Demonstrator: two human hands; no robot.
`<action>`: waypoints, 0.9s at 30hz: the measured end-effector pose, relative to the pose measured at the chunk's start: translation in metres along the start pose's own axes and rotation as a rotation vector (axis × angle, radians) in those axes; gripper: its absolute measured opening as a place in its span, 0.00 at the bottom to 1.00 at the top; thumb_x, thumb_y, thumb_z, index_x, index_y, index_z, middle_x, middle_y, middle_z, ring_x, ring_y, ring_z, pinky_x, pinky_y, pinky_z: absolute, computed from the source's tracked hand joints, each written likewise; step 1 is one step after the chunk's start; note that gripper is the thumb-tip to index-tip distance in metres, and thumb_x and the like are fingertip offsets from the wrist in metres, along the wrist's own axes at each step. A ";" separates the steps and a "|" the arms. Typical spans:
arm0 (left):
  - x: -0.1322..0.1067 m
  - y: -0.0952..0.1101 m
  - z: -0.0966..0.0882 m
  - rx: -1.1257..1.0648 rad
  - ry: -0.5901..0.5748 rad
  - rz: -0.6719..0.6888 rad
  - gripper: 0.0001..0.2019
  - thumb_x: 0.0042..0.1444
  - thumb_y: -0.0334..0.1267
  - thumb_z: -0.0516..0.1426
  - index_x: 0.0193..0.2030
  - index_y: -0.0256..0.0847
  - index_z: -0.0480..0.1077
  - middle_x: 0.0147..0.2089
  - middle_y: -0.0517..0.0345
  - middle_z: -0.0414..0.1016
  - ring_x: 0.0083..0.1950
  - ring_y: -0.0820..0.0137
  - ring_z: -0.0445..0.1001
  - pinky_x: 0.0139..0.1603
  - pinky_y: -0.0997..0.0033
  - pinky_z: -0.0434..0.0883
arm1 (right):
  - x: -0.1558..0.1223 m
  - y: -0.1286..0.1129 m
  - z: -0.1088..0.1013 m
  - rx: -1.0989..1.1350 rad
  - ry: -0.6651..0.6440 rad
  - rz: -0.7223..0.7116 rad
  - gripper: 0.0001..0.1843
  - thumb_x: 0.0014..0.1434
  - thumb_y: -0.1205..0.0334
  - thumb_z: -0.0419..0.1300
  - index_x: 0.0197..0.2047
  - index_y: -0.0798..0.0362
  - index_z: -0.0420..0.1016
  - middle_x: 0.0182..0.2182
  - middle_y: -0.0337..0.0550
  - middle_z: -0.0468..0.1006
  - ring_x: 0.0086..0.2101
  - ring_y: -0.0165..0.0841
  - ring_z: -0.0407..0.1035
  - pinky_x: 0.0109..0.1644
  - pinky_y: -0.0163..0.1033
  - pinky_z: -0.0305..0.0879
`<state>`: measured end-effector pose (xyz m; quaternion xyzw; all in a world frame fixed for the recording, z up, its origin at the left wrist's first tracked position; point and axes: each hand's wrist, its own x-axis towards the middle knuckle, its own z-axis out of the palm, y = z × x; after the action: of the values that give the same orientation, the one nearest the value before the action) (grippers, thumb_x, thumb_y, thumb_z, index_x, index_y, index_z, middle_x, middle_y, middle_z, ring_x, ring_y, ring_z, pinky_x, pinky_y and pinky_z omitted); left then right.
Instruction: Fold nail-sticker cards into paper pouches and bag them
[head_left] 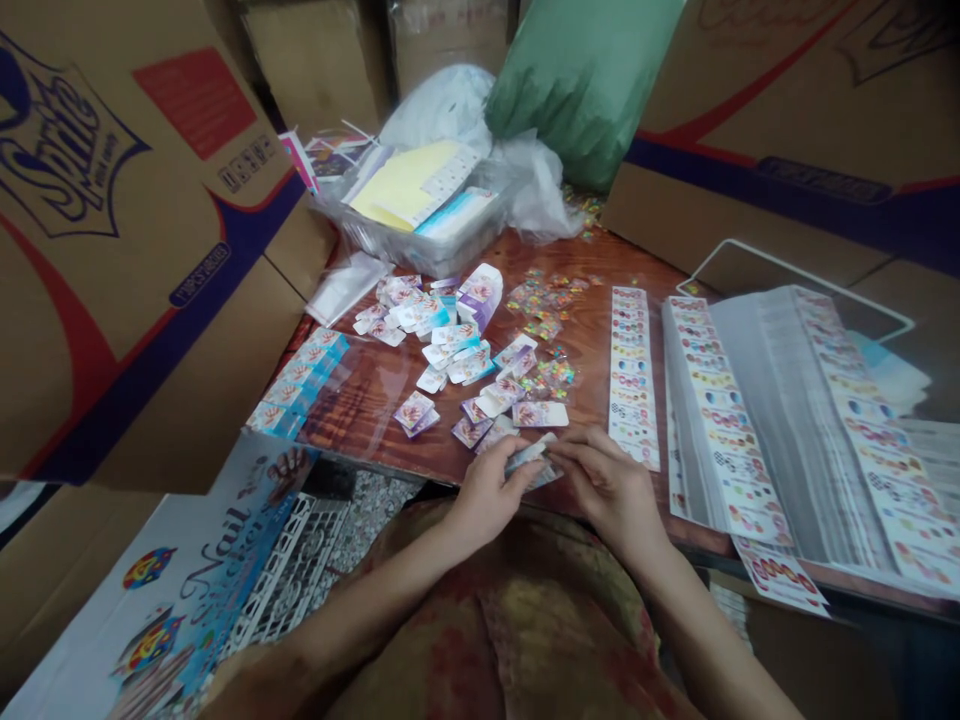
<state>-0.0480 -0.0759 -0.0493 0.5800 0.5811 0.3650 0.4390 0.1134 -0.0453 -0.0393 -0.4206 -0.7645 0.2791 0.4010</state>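
Near the table's front edge, my left hand (487, 495) pinches a small pale folded card (534, 456) between thumb and fingers. My right hand (609, 482) is at the card's right end, its fingertips pressed together; whether they grip the card or some tiny thing is hidden. Just beyond my hands lies a loose pile of small white, purple and blue printed cards (454, 345). Shiny colourful bits (551, 375) are scattered to the right of that pile. A single sticker strip (631, 375) lies flat to the right of my right hand.
Thick stacks of sticker strips (731, 430) fill the right side. A clear plastic tub (442, 255) with papers stands at the back. Large cardboard boxes (217, 180) flank the table (352, 415). A row of blue-edged cards (300, 385) lies at the left edge.
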 end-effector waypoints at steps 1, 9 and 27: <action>0.000 -0.001 0.000 -0.038 -0.007 -0.005 0.09 0.59 0.40 0.53 0.42 0.39 0.70 0.39 0.57 0.75 0.41 0.67 0.71 0.44 0.71 0.65 | -0.001 0.000 -0.001 0.022 -0.022 0.012 0.10 0.62 0.61 0.55 0.39 0.49 0.79 0.35 0.45 0.79 0.37 0.36 0.74 0.38 0.39 0.72; -0.003 0.005 0.001 -0.078 0.020 -0.003 0.10 0.59 0.40 0.53 0.42 0.38 0.71 0.38 0.57 0.76 0.39 0.68 0.71 0.41 0.72 0.64 | -0.007 -0.002 0.002 0.131 0.098 0.175 0.09 0.56 0.59 0.62 0.41 0.50 0.75 0.34 0.42 0.80 0.32 0.34 0.76 0.37 0.38 0.73; -0.008 0.003 0.004 -0.125 0.039 0.000 0.10 0.59 0.38 0.55 0.43 0.37 0.73 0.38 0.57 0.77 0.39 0.68 0.73 0.42 0.72 0.67 | -0.005 -0.007 -0.002 0.065 -0.013 -0.048 0.09 0.61 0.66 0.55 0.37 0.50 0.78 0.33 0.45 0.77 0.36 0.35 0.72 0.39 0.40 0.69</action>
<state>-0.0440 -0.0841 -0.0473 0.5442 0.5654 0.4118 0.4632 0.1138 -0.0525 -0.0345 -0.3870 -0.7674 0.2969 0.4162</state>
